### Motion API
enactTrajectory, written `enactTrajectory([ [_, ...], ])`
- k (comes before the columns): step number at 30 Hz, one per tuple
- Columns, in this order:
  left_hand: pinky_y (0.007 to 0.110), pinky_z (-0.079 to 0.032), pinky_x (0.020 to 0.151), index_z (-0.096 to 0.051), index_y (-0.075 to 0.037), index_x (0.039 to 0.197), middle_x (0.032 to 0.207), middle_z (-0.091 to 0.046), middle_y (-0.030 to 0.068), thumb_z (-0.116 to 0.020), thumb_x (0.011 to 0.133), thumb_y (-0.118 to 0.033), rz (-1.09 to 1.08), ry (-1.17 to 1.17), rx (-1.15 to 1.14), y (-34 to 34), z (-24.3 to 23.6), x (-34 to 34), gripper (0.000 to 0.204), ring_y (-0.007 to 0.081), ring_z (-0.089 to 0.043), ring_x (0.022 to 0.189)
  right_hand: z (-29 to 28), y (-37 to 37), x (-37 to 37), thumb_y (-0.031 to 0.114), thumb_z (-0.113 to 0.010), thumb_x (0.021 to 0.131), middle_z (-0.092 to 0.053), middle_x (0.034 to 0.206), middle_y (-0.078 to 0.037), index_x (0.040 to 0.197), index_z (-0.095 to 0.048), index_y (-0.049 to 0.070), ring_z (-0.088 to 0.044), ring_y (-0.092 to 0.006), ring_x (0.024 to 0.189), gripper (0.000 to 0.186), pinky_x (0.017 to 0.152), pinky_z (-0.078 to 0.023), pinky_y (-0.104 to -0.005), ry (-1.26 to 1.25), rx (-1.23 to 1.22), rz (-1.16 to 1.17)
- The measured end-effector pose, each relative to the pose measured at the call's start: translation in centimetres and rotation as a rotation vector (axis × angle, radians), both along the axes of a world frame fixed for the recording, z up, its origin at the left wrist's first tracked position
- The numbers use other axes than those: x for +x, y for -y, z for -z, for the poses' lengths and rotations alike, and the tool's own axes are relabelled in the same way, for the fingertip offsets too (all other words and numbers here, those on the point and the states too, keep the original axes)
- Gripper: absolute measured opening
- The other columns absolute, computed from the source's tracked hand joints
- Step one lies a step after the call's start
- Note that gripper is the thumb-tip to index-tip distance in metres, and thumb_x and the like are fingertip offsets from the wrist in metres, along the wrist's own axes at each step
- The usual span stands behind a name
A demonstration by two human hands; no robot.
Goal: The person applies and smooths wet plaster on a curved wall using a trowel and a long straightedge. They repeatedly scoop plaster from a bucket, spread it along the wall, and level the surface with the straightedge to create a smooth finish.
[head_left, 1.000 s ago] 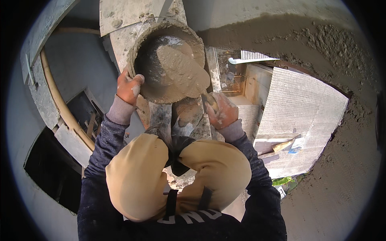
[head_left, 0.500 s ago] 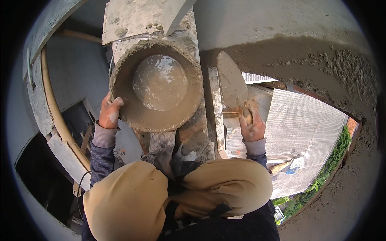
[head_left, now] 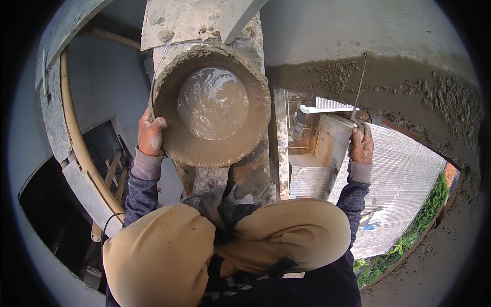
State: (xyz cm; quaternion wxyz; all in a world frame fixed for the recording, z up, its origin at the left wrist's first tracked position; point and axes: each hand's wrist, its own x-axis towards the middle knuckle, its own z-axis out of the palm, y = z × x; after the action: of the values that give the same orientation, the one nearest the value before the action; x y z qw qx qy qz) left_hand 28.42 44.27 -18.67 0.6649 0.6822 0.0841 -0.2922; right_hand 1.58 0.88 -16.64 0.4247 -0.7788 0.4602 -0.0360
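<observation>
A wide bucket (head_left: 209, 102), crusted with grey mortar and holding wet, glossy sludge at its bottom, is in front of my bent knees on a dirty board. My left hand (head_left: 151, 135) is closed on the bucket's left rim. My right hand (head_left: 361, 143), out to the right, grips a trowel (head_left: 360, 87), which is turned edge-on with its blade against the dark band of wet mortar (head_left: 314, 77) on the wall. The trowel's handle is mostly hidden by my fingers.
A plank (head_left: 202, 18) runs beyond the bucket, crossed by a white beam (head_left: 238, 18). A bamboo pole (head_left: 76, 133) curves along the dark drop at left. Below the wall's opening at right lie a corrugated roof (head_left: 388, 184) and plants (head_left: 424, 210).
The trowel was in the bucket, came out flat to its right, and is now edge-on on the wall, farther right with my right hand. My left hand stays on the bucket.
</observation>
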Motion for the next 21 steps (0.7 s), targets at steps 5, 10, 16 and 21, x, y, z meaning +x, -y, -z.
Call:
enactTrajectory([
  [5,0.021,-0.045,0.074,-0.052,0.004,0.121,0.099,-0.060,0.0020,-0.044,0.073,0.000,-0.022,0.018,-0.033,2.2,0.0,-0.5,0.049,0.0104,-0.054,0.080,9.4,1.8,-3.3,0.038,-0.061,0.087,-0.065,0.094,-0.022,0.124,-0.053,0.001,-0.064,-0.0315,0.087,0.053,0.076,-0.050,-0.0385,-0.344,-0.237,-0.122],
  [10,0.022,-0.044,0.074,-0.052,0.004,0.122,0.100,-0.059,0.0024,-0.044,0.072,-0.001,0.018,0.039,-0.043,2.0,-0.5,-0.6,0.050,0.0101,-0.053,0.081,15.2,2.2,1.4,0.044,-0.058,0.087,-0.063,0.109,-0.024,0.122,-0.055,0.005,-0.059,-0.0399,0.104,0.052,0.089,-0.047,-0.0419,-0.458,-0.290,-0.137],
  [16,0.023,-0.046,0.074,-0.052,0.004,0.120,0.098,-0.059,0.0026,-0.043,0.072,-0.001,0.017,0.021,-0.047,1.0,1.0,-0.6,0.049,0.0115,-0.054,0.079,9.9,4.0,0.5,0.032,-0.059,0.088,-0.064,0.104,-0.020,0.117,-0.055,0.007,-0.061,-0.0375,0.099,0.039,0.084,-0.049,-0.0437,-0.343,-0.456,-0.048],
  [21,0.024,-0.048,0.074,-0.052,0.004,0.119,0.098,-0.061,0.0042,-0.042,0.072,-0.001,0.016,0.015,-0.090,0.0,1.9,0.1,0.048,0.0131,-0.057,0.080,2.1,0.9,-0.8,0.024,-0.057,0.088,-0.060,0.108,-0.018,0.118,-0.051,0.003,-0.060,-0.0394,0.096,0.037,0.080,-0.050,-0.0444,-0.315,-0.740,-0.196],
])
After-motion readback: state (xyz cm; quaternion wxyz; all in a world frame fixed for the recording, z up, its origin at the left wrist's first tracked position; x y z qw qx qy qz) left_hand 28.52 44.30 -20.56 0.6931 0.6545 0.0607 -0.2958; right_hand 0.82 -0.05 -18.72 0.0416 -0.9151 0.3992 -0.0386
